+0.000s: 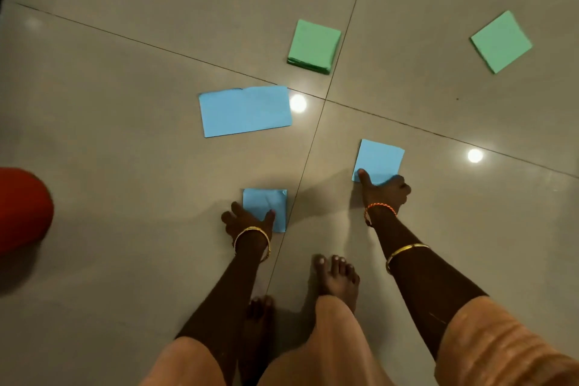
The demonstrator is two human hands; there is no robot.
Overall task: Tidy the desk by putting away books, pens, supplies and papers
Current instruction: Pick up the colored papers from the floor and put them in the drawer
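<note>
- The left hand (247, 220) reaches down to the floor and grips the near edge of a small blue paper square (266, 205) — thumb on top of the sheet, the other fingers at its left edge.
- The right hand (384, 190) is down on the floor too, pinching the near edge of a second small blue paper square (379, 159); the thumb lies across the sheet's near-left corner, and the curled fingers are at its lower right.
- The two hands are well apart, each on its own sheet, with a tile joint running between them.
- Gold bangles (252, 236) sit on both wrists, and an orange thread band (380, 207) circles the right wrist.
- Two bare feet (336, 276) stand on the tiled floor (125, 56) between the forearms.
- Beyond the left hand lies a larger blue sheet (246, 110), flat on the floor.
- Farther out, a stack of green paper squares (314, 45) rests near the tile crossing — a single green square (501, 41) lies well apart to its right.
- A red rounded object (22, 207) shows at the left edge; what it is cannot be told.
</note>
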